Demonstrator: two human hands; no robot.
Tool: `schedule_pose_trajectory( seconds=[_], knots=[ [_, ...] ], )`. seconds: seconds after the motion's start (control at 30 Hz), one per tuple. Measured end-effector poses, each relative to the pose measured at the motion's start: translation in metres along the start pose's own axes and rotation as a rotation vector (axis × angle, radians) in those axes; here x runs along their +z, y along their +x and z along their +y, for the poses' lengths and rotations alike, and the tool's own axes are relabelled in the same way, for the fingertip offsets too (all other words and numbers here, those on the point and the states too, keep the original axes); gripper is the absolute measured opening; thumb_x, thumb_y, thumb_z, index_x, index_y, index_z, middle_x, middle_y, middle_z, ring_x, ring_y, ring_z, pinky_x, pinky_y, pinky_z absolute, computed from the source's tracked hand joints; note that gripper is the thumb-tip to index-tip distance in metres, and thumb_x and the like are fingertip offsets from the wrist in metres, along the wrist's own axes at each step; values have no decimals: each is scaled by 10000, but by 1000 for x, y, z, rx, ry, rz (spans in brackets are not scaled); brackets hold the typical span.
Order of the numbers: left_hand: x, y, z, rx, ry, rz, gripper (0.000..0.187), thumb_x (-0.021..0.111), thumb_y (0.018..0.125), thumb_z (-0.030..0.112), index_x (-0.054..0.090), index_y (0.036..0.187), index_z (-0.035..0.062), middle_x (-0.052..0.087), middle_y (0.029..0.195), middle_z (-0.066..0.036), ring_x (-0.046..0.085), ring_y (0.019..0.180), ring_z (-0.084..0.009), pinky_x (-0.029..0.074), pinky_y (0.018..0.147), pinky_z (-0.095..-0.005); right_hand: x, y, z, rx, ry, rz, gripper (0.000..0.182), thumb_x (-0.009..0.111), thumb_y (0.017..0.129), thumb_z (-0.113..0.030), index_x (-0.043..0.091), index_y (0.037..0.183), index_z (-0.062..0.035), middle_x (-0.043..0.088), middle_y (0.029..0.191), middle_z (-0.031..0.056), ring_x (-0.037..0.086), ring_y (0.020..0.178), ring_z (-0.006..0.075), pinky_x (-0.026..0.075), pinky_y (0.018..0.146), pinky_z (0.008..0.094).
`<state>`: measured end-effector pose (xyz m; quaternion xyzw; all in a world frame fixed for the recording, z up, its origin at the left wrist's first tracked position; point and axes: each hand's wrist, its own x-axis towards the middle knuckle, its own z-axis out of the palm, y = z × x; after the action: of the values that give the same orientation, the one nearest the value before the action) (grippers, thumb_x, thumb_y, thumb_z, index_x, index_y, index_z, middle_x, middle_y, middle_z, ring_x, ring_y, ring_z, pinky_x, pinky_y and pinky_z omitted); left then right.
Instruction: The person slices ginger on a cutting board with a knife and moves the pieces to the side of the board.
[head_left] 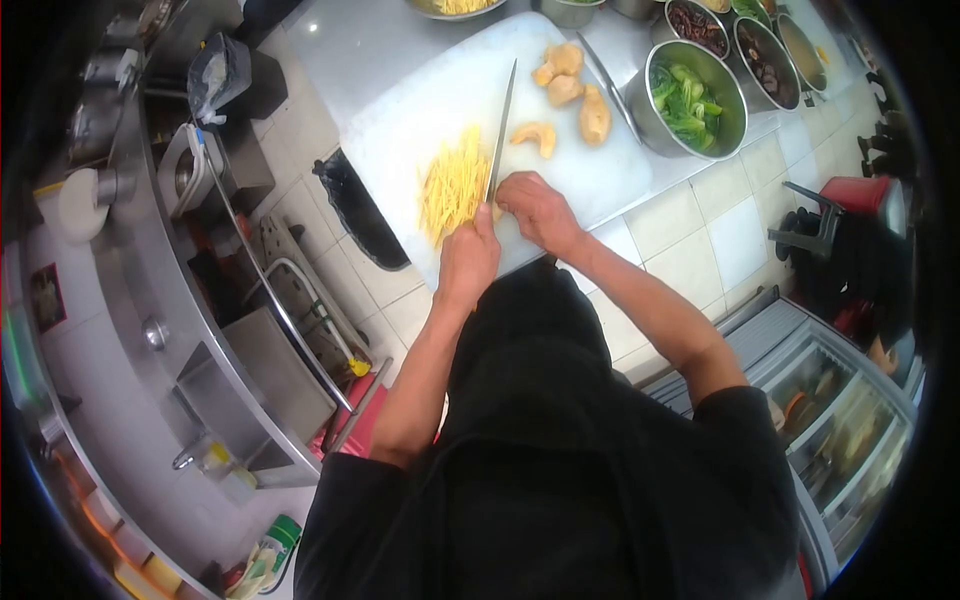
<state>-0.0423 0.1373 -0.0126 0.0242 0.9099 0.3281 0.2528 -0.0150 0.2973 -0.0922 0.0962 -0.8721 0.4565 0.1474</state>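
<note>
My left hand [470, 262] is wrapped round the handle of a long knife [504, 125], whose blade points away from me over a white cutting board [400, 110]. Curled close to the blade's right side, my right hand [538, 210] presses on a pale yellow piece, mostly hidden under its fingers. Thin yellow strips [455, 185] lie in a pile left of the blade. Peeled tan chunks [563, 75] and a curved slice [534, 138] rest on the board beyond my right hand.
A second knife [610, 85] lies along the board's right edge, beside a metal pot of green leaves [688, 100]. More metal containers [765, 65] stand behind it. A bowl of yellow strips [455, 8] is at the top. A black bin [360, 215] is below the board's left side.
</note>
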Motion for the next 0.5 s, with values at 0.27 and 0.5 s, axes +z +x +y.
schedule_pose_trajectory(
  seconds=[0.27,0.5],
  knots=[
    [-7,-55,-20,-144,70,-72,664,350,1128,390,699,908,-130,659,932,-417,632,962,-595,478,894,-629,2,-1,1,-27,-14,39,203,673,829,65,704,1007,-28,692,1053,100,655,1064,312,566,862,392],
    [1,3,4,-27,8,12,658,354,1126,383,699,901,-130,657,947,-422,632,972,-593,473,901,-630,4,-2,1,-16,-2,40,224,706,830,71,702,1040,-5,685,1060,128,653,1052,333,557,873,403]
  ],
)
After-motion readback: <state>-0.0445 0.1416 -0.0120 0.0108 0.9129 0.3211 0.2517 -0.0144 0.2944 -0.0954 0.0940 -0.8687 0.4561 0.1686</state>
